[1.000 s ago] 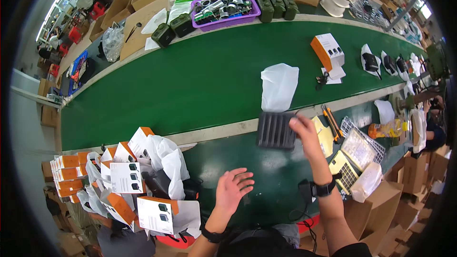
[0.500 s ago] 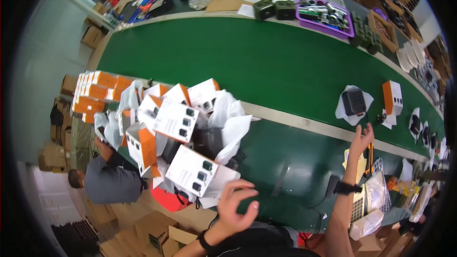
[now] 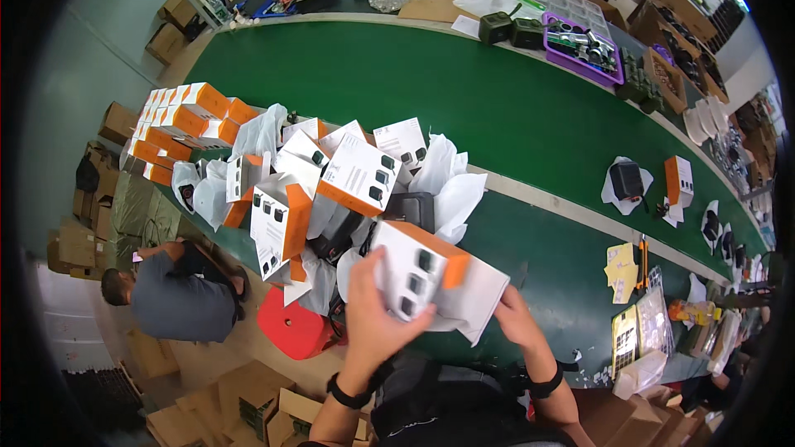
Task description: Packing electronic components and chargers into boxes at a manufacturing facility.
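In front of my body, my left hand (image 3: 366,314) grips a white and orange carton (image 3: 406,269) printed with pictures of dark devices. The thumb lies across its lower edge, with the fingers up its left side. From the carton's right end spreads a white flap or sheet (image 3: 472,302); I cannot tell which. At the outer edge of that white piece is my right hand (image 3: 520,321), its fingers closed and partly hidden behind it. Beyond the carton lies a heap of similar boxes (image 3: 356,174), white bags (image 3: 439,165) and a black device or case (image 3: 411,211).
Stacked orange and white boxes (image 3: 178,124) stand at the far left. A person in grey (image 3: 178,294) sits there, near a red stool (image 3: 290,323). Across the green table (image 3: 348,74) are a purple basket (image 3: 584,66), a black device (image 3: 625,180) and an upright box (image 3: 679,182).
The nearest carton has left the heap and is now in my left hand. My right hand has come from the far right to the carton's white piece. The view has shifted.
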A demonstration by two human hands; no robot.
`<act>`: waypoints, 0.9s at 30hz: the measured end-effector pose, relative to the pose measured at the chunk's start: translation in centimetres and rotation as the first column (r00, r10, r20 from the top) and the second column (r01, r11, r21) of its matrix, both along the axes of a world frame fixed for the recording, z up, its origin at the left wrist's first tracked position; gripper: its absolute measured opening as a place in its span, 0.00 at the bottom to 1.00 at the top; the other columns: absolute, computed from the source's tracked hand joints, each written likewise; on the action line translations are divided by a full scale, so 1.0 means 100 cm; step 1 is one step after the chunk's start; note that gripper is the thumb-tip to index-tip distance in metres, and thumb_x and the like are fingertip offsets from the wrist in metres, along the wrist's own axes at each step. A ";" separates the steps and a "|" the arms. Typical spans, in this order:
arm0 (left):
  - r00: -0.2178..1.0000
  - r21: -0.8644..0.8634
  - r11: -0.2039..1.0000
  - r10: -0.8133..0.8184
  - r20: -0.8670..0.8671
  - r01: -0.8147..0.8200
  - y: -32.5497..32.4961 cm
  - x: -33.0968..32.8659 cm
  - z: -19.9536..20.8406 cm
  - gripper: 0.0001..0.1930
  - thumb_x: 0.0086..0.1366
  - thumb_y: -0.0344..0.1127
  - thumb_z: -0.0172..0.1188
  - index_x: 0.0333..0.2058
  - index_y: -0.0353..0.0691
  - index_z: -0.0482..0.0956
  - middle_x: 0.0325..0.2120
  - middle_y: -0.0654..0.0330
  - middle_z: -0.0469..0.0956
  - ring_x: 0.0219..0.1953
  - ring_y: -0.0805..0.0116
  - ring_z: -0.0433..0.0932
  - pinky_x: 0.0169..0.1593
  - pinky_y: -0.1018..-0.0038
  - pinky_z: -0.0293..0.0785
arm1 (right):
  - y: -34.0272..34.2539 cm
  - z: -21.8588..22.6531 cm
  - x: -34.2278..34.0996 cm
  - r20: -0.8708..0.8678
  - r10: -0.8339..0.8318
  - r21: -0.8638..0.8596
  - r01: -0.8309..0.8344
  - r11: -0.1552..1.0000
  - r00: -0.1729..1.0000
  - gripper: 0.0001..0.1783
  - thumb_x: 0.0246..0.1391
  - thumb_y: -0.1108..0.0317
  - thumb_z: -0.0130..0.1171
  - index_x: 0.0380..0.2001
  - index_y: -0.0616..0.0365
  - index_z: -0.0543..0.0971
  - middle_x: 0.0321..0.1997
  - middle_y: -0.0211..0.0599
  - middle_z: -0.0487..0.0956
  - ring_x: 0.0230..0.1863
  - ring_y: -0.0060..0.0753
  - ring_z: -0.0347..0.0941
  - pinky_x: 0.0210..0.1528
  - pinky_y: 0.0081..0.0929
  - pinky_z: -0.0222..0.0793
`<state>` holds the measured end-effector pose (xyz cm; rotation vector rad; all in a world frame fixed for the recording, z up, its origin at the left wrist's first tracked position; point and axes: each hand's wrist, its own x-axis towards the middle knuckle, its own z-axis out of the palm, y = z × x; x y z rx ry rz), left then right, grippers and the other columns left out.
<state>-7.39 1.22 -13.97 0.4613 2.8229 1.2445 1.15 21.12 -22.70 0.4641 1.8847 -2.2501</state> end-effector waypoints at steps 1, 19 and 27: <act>0.999 -0.036 0.998 -0.052 -0.009 0.052 0.006 0.006 0.003 0.45 0.38 0.42 0.71 0.54 0.34 0.60 0.43 0.48 0.66 0.45 0.50 0.67 0.46 0.63 0.67 | -0.002 0.003 0.004 0.000 0.002 0.010 -0.002 1.000 1.000 0.23 0.54 0.59 0.55 0.48 0.65 0.71 0.39 0.35 0.78 0.38 0.28 0.74 0.40 0.22 0.69; 0.984 0.000 0.993 -0.120 -0.133 0.121 0.018 -0.027 -0.012 0.44 0.38 0.41 0.70 0.54 0.32 0.59 0.41 0.44 0.62 0.44 0.47 0.64 0.47 0.58 0.63 | -0.001 0.050 -0.006 -0.464 -0.123 0.807 0.476 0.350 0.877 0.11 0.43 0.73 0.65 0.28 0.63 0.72 0.33 0.40 0.74 0.32 0.36 0.72 0.32 0.27 0.68; 0.833 -0.135 0.972 -0.235 -0.501 0.193 0.064 -0.016 -0.009 0.41 0.35 0.54 0.69 0.52 0.46 0.69 0.46 0.43 0.62 0.45 0.43 0.64 0.46 0.55 0.64 | -0.012 -0.006 -0.030 -0.078 -0.402 0.164 0.410 0.897 0.912 0.29 0.51 0.74 0.56 0.57 0.63 0.62 0.53 0.38 0.72 0.48 0.27 0.72 0.48 0.24 0.70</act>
